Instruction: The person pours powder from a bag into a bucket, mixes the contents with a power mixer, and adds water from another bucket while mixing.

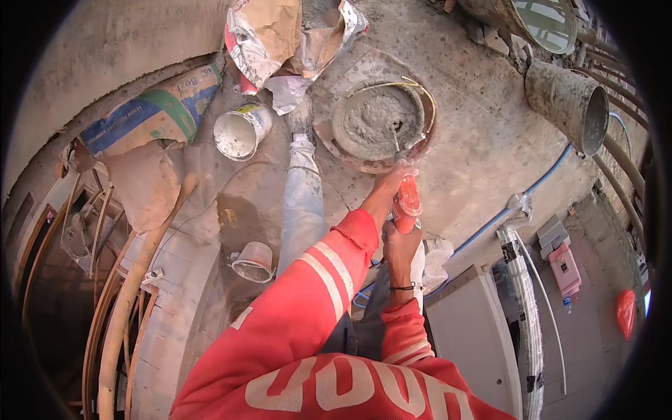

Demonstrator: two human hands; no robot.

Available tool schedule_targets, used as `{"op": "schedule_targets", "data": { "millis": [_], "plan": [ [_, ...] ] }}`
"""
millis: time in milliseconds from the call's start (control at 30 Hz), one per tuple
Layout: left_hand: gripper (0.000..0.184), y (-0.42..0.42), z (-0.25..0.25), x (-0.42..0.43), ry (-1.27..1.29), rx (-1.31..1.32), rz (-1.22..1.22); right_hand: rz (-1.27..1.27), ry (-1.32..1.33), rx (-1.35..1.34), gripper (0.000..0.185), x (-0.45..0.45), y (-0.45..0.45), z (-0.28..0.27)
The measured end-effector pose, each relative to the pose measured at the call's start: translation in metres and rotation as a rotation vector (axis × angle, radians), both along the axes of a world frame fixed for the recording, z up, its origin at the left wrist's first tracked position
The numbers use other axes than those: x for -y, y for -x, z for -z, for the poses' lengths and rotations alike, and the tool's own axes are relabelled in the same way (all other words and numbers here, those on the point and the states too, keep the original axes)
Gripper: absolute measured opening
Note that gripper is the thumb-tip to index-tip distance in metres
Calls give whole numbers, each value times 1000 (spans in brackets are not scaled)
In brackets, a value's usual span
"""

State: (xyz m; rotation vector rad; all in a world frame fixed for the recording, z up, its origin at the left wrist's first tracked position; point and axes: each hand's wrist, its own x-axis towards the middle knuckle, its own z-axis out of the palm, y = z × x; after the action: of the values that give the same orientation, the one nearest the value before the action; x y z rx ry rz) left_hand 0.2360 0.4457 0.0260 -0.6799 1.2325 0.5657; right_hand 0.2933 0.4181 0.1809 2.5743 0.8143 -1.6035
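Observation:
A red power drill (pixel 406 203) is gripped at its front by my left hand (pixel 383 192). My right hand (pixel 401 245) is closed around its rear end, nearer my body. From the drill a thin mixing rod (pixel 397 140) runs down into wet grey mortar (pixel 374 115). The mortar fills a round tub (pixel 339 133) on the ground, with a yellowish strip along its far right rim. Where the rod enters there is a small dark hollow; its lower end is hidden in the mortar.
Left of the tub are a torn paper sack (pixel 280 35), a white bucket (pixel 238 136), a cement bag (pixel 157 115) and a shovel (pixel 143 185). A small bucket (pixel 253 260) stands near my leg. Right are a dirty barrel (pixel 560 101) and a blue hose (pixel 549 171).

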Motion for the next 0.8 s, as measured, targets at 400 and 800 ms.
{"op": "schedule_targets", "data": {
  "millis": [400,800],
  "plan": [
    [27,62,-57,52,-28,263,-380,-402,-174,23,25,35,21,-19],
    [24,74,-43,56,-59,294,-485,-577,-174,91,23,17,41,-15]
  ]
}}
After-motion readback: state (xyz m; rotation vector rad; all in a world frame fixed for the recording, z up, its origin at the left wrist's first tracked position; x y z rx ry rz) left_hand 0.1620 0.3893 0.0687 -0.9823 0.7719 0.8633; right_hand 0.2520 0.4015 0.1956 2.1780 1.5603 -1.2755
